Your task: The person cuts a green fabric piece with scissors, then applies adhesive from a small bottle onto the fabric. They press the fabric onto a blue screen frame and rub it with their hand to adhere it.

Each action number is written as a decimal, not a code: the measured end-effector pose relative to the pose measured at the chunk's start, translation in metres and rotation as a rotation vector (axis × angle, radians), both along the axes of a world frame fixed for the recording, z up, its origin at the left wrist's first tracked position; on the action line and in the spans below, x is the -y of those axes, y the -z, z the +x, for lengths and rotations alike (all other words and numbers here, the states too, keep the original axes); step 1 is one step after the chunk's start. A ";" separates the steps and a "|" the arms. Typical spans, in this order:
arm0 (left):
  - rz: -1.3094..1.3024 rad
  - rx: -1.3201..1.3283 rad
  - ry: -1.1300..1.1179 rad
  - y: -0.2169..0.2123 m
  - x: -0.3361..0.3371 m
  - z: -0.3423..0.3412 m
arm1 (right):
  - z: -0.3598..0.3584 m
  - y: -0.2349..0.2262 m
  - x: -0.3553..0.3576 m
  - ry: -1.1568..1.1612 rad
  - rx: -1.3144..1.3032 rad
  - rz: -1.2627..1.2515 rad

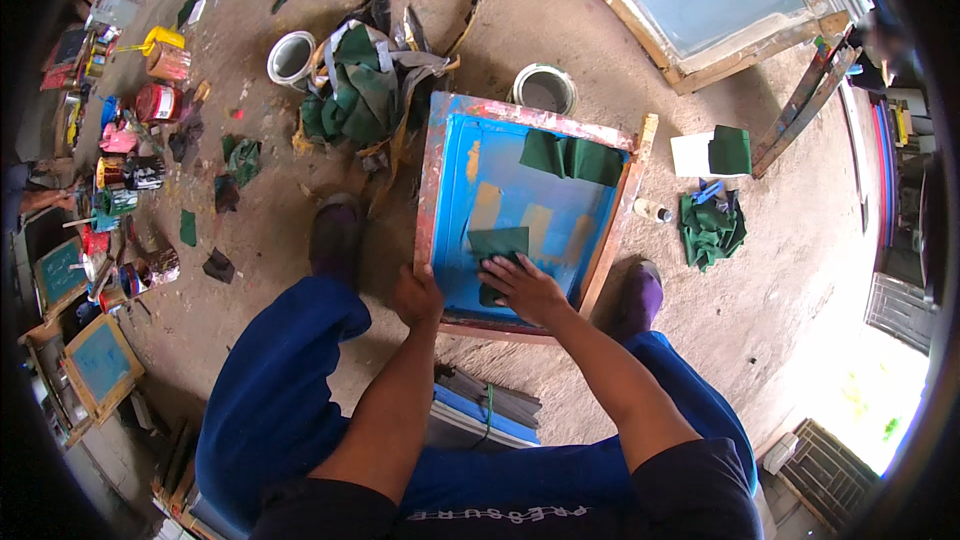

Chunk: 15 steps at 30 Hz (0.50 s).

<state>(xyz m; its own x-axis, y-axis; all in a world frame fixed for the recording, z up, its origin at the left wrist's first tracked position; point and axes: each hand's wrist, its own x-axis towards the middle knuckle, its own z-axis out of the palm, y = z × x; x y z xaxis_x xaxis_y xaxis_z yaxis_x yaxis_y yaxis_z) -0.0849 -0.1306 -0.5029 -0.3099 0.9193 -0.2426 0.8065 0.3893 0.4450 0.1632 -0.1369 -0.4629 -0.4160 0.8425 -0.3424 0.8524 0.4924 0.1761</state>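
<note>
Screen frame (pixel 430 190): rigid, probably light; held at its left rail, near the lower-left corner, by the clasped left hand (pixel 417 297). Green cloth (pixel 499 240): likely soft, limp, best pinched by a corner; toward the frame's lower edge, beneath the right hand (pixel 524 290), fingers spread; palm contact unclear.

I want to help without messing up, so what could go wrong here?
The open can stands close to the far edge of the wooden-framed printing screen, so shifting the screen might knock it over. The right hand rests on a green cloth scrap on the screen; pressing too hard could strain the surface. The creased green cloth near the far edge might slide off if the screen tips.
</note>
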 end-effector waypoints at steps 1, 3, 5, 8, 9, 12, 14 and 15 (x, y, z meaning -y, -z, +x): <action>0.000 -0.010 0.001 0.000 0.000 0.001 | 0.002 -0.001 0.010 0.079 0.032 -0.076; 0.050 0.025 -0.006 0.000 0.001 0.002 | 0.004 -0.004 0.033 0.438 -0.062 -0.056; 0.083 0.033 0.009 0.000 0.003 0.001 | -0.003 -0.005 0.052 0.628 -0.244 0.206; 0.090 0.051 0.015 0.003 0.003 0.000 | -0.012 0.000 0.057 0.697 -0.299 -0.059; 0.056 0.064 0.006 0.003 0.003 -0.001 | -0.012 0.001 0.052 0.679 -0.327 -0.102; 0.169 0.058 0.027 0.003 0.002 0.000 | -0.013 -0.001 0.033 0.755 -0.312 0.109; 0.141 0.048 0.037 0.000 0.004 -0.001 | -0.011 -0.006 0.019 0.825 -0.337 0.344; 0.056 0.050 0.022 0.000 0.002 -0.001 | -0.018 -0.013 0.023 0.836 -0.355 0.280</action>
